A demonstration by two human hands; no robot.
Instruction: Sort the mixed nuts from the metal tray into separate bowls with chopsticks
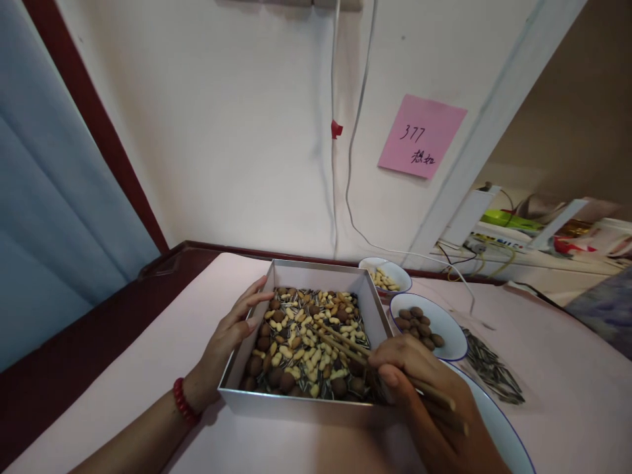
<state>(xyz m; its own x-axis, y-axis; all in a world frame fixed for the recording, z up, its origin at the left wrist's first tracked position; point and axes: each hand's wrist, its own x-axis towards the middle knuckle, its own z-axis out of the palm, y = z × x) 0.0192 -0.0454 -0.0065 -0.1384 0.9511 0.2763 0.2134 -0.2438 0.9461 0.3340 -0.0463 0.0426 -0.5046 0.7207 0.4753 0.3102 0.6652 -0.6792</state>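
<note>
A white open box (pixel 306 407) holds a mix of peanuts (pixel 320 359), striped sunflower seeds, round brown nuts (pixel 339 387) and smaller tan nuts. My left hand (pixel 237 329) rests on the box's left wall, fingers stretched out over the rim. In my right hand (pixel 429 388) is a pair of wooden chopsticks (pixel 348 347), held over the near right corner. Their tips reach down among the peanuts near the middle of the box. Whether anything is pinched between the tips I cannot tell.
Right of the box stand a bowl of peanuts (pixel 388 278), a bowl of brown nuts (pixel 444 322) and a larger bowl (pixel 498 421) partly behind my right hand. Sunflower seeds (pixel 491 365) lie in a heap on the pink cover. A white cable (pixel 419 251) runs down the wall.
</note>
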